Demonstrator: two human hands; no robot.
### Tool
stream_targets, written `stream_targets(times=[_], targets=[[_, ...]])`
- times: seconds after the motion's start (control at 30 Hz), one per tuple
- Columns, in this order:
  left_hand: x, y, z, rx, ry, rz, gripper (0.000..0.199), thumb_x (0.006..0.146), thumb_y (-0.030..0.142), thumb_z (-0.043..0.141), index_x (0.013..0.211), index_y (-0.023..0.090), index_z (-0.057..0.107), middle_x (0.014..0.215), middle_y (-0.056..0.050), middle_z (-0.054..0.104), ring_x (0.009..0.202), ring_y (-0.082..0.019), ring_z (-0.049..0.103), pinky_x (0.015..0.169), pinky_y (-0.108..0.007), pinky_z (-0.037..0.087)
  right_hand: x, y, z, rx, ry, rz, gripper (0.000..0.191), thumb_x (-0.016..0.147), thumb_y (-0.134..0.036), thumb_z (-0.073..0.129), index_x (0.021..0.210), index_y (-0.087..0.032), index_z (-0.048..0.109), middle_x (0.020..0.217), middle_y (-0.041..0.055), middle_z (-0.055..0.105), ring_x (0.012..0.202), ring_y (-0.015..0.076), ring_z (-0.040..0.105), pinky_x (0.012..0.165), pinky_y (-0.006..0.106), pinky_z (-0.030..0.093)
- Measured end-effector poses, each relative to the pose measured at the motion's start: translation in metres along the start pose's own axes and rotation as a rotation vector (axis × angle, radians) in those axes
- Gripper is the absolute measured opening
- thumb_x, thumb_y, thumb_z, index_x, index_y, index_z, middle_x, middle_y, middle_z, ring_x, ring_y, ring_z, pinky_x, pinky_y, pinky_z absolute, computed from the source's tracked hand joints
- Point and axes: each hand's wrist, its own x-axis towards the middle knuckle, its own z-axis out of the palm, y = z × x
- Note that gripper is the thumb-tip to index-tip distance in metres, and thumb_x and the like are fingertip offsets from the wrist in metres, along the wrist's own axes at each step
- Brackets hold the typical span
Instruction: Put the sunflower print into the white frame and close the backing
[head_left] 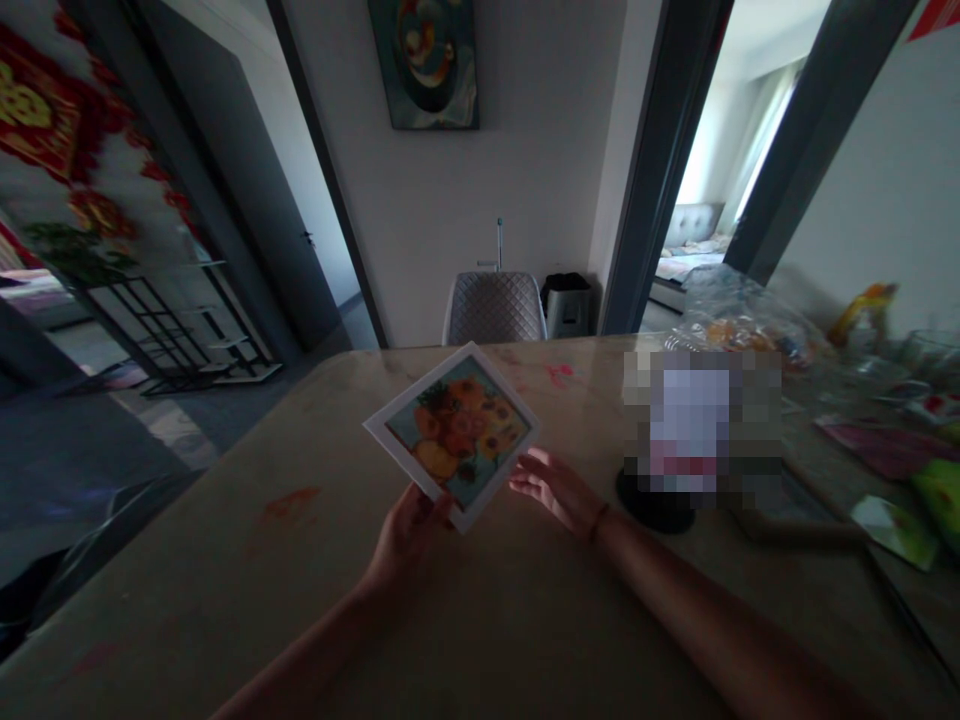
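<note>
A white-bordered picture of orange and yellow flowers (459,428) is held tilted above the table (315,590), its printed face toward me. My left hand (407,528) is closed on its lower corner, thumb over the front and the other fingers partly hidden. Close to the picture's right edge is my right hand (556,492), with its fingers stretched out and slightly apart. I cannot tell whether those fingertips touch the border. A dark band circles the right wrist.
Right of my hands, a blurred-out object (690,425) stands over a round black base (654,505). Beyond are a clear plastic bag (750,320) and a green packet (941,500). A quilted chair (496,308) stands past the far table edge, beside a bin (568,305).
</note>
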Motion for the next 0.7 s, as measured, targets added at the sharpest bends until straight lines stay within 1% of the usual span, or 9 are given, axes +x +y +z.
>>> stream_targets(times=[0.07,0.17,0.23,0.33,0.37,0.43,0.5,0.6,0.7], targets=[[-0.004,0.005,0.005,-0.068,-0.111,-0.027,0.036,0.071,0.048,0.059,0.088,0.016,0.058,0.081,-0.007,0.067,0.071,-0.021,0.063,0.063,-0.032,0.052,0.000,0.000,-0.002,0.033,-0.051,0.010,0.034,0.065,-0.033,0.071,0.094,-0.018,0.060,0.095,0.0061,0.066,0.086,0.0191,0.061,0.087,0.040,0.043],[-0.006,0.010,0.008,-0.132,-0.138,-0.066,0.042,0.067,0.049,0.063,0.092,0.015,0.059,0.087,-0.010,0.068,0.078,-0.023,0.064,0.070,-0.035,0.053,-0.001,0.000,-0.004,0.084,-0.057,0.015,0.032,0.064,-0.034,0.072,0.091,-0.019,0.062,0.089,0.0036,0.068,0.087,0.0205,0.062,0.084,0.041,0.044],[-0.002,0.009,0.005,-0.156,-0.045,-0.053,0.044,0.065,0.048,0.066,0.093,0.015,0.059,0.090,-0.010,0.068,0.083,-0.024,0.064,0.074,-0.036,0.052,0.000,0.000,-0.004,0.072,-0.068,0.004,0.031,0.065,-0.033,0.071,0.092,-0.020,0.062,0.088,0.0029,0.069,0.088,0.0207,0.062,0.084,0.041,0.045],[0.007,0.001,-0.005,-0.175,0.215,0.031,0.041,0.066,0.047,0.065,0.093,0.016,0.059,0.091,-0.007,0.067,0.084,-0.021,0.063,0.074,-0.031,0.051,0.000,0.002,-0.003,0.039,-0.087,-0.021,0.030,0.065,-0.033,0.070,0.091,-0.021,0.063,0.089,0.0023,0.069,0.089,0.0207,0.062,0.083,0.040,0.045],[0.010,-0.001,-0.008,-0.184,0.269,0.047,0.041,0.068,0.047,0.063,0.094,0.016,0.059,0.089,-0.005,0.067,0.080,-0.019,0.063,0.072,-0.030,0.051,0.000,0.002,-0.003,0.035,-0.086,-0.025,0.029,0.065,-0.032,0.070,0.091,-0.021,0.063,0.089,0.0023,0.069,0.090,0.0207,0.062,0.083,0.040,0.046],[0.015,-0.005,-0.013,-0.227,0.314,0.038,0.039,0.068,0.047,0.063,0.090,0.015,0.060,0.083,-0.004,0.067,0.072,-0.018,0.064,0.067,-0.029,0.052,0.000,0.002,-0.003,0.048,-0.082,-0.024,0.030,0.065,-0.032,0.070,0.092,-0.021,0.062,0.090,0.0022,0.068,0.089,0.0206,0.063,0.082,0.040,0.047],[0.017,-0.004,-0.015,-0.275,0.308,0.016,0.039,0.068,0.047,0.063,0.088,0.014,0.061,0.080,-0.004,0.067,0.069,-0.018,0.064,0.065,-0.029,0.052,0.000,0.002,-0.004,0.064,-0.089,-0.014,0.030,0.066,-0.030,0.070,0.093,-0.021,0.061,0.091,0.0022,0.068,0.088,0.0203,0.063,0.082,0.040,0.047],[0.017,0.002,-0.015,-0.321,0.290,-0.008,0.042,0.065,0.047,0.065,0.091,0.014,0.063,0.080,-0.005,0.067,0.071,-0.018,0.064,0.063,-0.028,0.052,0.000,0.001,-0.005,0.067,-0.116,0.002,0.031,0.067,-0.029,0.070,0.095,-0.020,0.061,0.090,0.0024,0.068,0.086,0.0197,0.064,0.081,0.039,0.048],[0.017,0.006,-0.016,-0.354,0.316,-0.034,0.041,0.062,0.043,0.067,0.091,0.014,0.063,0.080,-0.004,0.067,0.072,-0.018,0.063,0.062,-0.027,0.051,0.000,0.000,-0.006,0.055,-0.131,0.014,0.031,0.068,-0.027,0.069,0.096,-0.020,0.061,0.090,0.0024,0.068,0.084,0.0192,0.064,0.080,0.039,0.048]])
